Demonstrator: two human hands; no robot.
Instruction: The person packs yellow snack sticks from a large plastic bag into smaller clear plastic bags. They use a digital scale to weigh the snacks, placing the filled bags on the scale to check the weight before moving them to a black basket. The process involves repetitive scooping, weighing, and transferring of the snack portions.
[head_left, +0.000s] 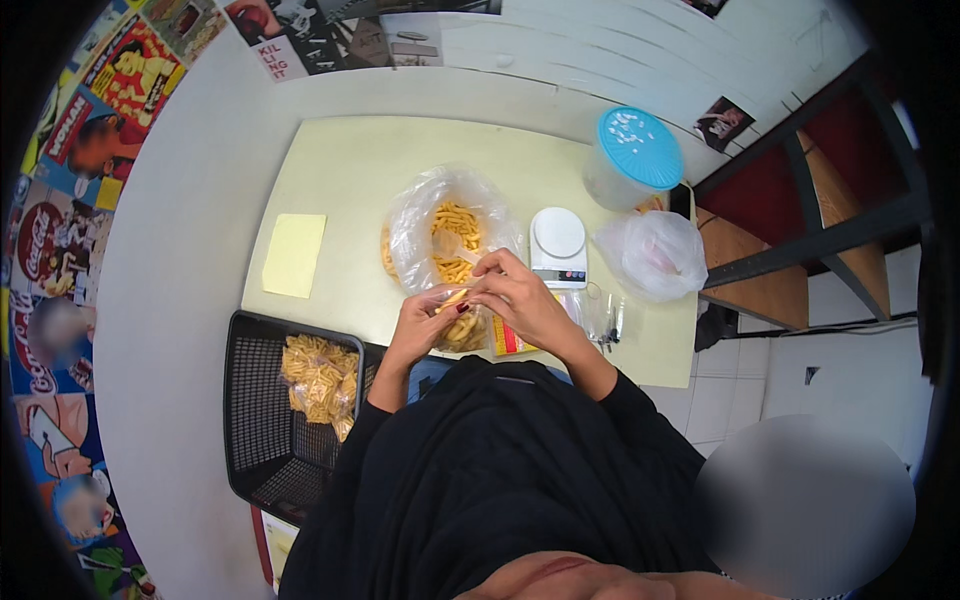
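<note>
Between my two hands is a small clear plastic bag (466, 334) of yellow stick-shaped snacks, held at the table's near edge. My left hand (421, 322) grips the bag's mouth from the left. The fingers of my right hand (514, 292) are pinched together at the same mouth; what exactly lies between them is too small to tell. Just beyond stands a large open plastic bag (416, 225) with more of the yellow snack sticks (457, 221) inside. A translucent plastic scoop (450, 244) rests in it, its handle partly behind my right hand.
A white digital kitchen scale (559, 244) stands right of the large bag. Farther right are a knotted plastic bag (652, 255) and a tub with a blue lid (640, 148). A black plastic basket (255, 397) at left holds filled snack bags (321, 382). Yellow paper (294, 255) lies on the table.
</note>
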